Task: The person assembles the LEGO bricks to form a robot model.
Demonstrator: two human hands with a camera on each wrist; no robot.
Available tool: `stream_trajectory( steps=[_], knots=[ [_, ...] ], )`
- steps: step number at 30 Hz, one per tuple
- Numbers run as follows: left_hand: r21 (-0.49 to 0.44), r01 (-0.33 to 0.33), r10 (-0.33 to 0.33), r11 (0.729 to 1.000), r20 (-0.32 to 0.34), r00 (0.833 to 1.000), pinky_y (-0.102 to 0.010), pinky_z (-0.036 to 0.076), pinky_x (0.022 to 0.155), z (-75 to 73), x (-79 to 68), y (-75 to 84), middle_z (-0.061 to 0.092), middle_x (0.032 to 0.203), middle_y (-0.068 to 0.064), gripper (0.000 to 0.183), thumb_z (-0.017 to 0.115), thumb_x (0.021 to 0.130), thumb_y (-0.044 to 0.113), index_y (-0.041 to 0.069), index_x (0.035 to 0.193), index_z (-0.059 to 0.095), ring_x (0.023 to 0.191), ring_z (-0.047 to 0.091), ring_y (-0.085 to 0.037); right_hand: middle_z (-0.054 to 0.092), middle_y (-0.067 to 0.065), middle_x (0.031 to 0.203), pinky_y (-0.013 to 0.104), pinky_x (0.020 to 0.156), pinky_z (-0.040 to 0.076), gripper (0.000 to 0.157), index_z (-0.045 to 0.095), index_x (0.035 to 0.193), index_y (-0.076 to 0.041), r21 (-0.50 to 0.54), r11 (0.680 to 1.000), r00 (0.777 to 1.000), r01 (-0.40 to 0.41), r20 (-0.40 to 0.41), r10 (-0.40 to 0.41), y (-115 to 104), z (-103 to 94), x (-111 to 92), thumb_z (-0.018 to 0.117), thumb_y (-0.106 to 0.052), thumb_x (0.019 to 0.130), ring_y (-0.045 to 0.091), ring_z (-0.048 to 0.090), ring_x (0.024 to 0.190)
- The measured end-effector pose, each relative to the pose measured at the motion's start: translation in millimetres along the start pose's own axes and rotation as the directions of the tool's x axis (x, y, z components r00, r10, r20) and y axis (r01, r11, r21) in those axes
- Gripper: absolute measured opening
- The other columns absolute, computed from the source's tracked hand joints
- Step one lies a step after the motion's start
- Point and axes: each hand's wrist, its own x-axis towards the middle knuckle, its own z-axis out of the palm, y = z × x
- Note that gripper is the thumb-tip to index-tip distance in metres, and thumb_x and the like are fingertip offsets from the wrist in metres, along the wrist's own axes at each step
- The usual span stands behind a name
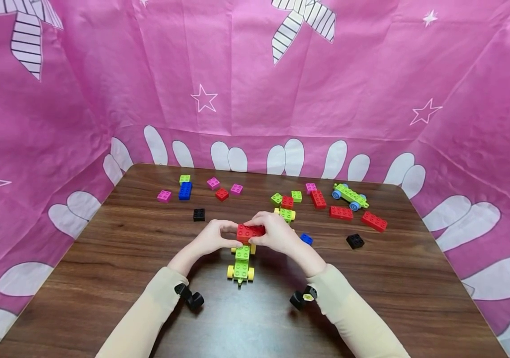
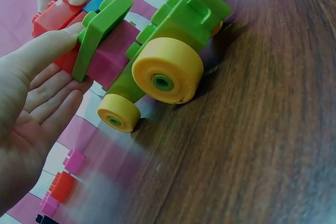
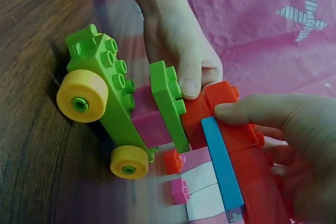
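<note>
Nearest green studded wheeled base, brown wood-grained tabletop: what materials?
Green studded wheeled base: likely hard plastic, satin; uniform colour, crisp moulded edges, soft highlights.
Brown wood-grained tabletop: wood or printed laminate, slightly glossy; streaked grain, pale sheen; can't tell which.

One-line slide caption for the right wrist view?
Left grip and right grip at red bricks above a green car with yellow wheels.

I can see a green base with blue wheels (image 1: 350, 197) on the worktop (image 1: 416, 298), two red bricks (image 1: 341, 213) just in front of it, a black brick (image 1: 355, 241) farther out on that side, a long blue brick (image 1: 185, 191) well left of it, and pink cloth (image 1: 255, 112) rising behind it.
</note>
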Motion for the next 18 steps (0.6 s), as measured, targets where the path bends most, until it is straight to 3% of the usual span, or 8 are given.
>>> stream_trajectory(
  steps=[18],
  knots=[
    [-0.051, 0.011, -0.01, 0.999, 0.019, 1.0, -0.039, 0.054, 0.09, -0.9, -1.6, 1.3, 0.068, 0.116, -0.012, 0.042, 0.079, 0.081, 0.019, 0.003, 0.117, 0.066, 0.112, 0.062, -0.029, 0.065, 0.003, 0.098, 0.025, 0.072, 0.052, 0.038, 0.073, 0.113, -0.01, -0.024, 0.999, 0.999, -0.04, 0.006, 0.04, -3.0, 2.3, 0.7, 0.082, -0.014, 0.076, 0.015, 0.057, 0.085]
  ],
)
